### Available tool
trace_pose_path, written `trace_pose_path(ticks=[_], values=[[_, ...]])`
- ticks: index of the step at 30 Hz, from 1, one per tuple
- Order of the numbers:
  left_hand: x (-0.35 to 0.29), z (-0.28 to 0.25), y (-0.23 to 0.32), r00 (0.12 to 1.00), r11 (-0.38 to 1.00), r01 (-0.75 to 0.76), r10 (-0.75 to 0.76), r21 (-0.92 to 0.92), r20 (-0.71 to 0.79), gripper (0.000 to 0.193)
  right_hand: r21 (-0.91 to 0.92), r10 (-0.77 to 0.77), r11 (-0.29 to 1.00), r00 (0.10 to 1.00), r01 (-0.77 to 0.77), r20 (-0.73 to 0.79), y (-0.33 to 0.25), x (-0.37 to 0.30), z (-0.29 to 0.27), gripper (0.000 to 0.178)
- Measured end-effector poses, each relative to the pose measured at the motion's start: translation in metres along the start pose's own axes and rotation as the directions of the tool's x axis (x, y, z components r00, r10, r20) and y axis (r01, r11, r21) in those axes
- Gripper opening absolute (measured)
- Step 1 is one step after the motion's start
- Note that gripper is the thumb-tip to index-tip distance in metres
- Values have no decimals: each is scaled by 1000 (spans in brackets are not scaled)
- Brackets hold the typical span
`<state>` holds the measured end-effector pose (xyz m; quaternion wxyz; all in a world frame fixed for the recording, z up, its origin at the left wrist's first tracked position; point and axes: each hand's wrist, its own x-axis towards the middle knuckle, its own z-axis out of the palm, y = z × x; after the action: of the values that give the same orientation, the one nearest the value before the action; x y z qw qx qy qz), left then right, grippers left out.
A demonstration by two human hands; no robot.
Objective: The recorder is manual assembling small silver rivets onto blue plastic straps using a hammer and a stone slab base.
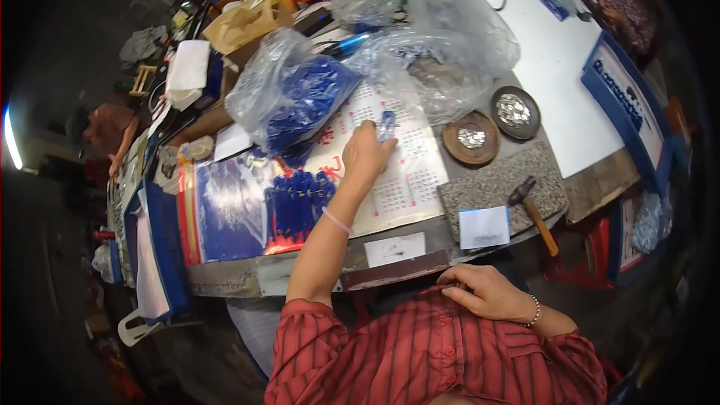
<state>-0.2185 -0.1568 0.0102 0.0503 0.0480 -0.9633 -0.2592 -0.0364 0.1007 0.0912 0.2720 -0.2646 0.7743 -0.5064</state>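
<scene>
My left hand [367, 152] reaches over a printed calendar sheet [397, 176], its fingers bent round a small blue-and-clear piece [386, 126]. Left of that wrist lies a row of several dark blue pieces [298, 199] on a glossy blue and red sheet [225, 210]. Just beyond is a clear plastic bag [307, 94] full of blue pieces. My right hand [491, 294] rests against the front of my striped red shirt by the table edge. Its fingers are loosely bent, the thumb stands apart, and I see nothing held in it.
Two round dishes [451, 146] of shiny metal bits stand beyond a stone slab [502, 180], where a hammer [534, 217] and a white card [484, 228] lie. Blue trays [637, 116] flank the table. A large clear bag [442, 67] sits behind. Another person [112, 131] is at far left.
</scene>
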Motion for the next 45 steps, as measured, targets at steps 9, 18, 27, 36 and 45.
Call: trace_pose_path(ticks=[9,18,27,36,45], values=[[4,10,1,975,967,177,-146,-184,168,38,57,151,989,903,-140,-403,27,-42,-28,14],[-138,-38,79,899,377,416,-33,-828,437,13,140,46,990,932,5,-358,23,-8,-15,25],[-206,-7,106,802,233,559,95,-796,590,19,335,218,932,955,-142,-202,44,-33,-5,16],[-217,14,118,715,264,623,191,-736,673,17,507,371,818,923,-273,-101,55,-62,-11,10],[-222,28,119,693,263,655,164,-708,702,18,528,395,797,914,-293,-88,65,-67,-16,10]])
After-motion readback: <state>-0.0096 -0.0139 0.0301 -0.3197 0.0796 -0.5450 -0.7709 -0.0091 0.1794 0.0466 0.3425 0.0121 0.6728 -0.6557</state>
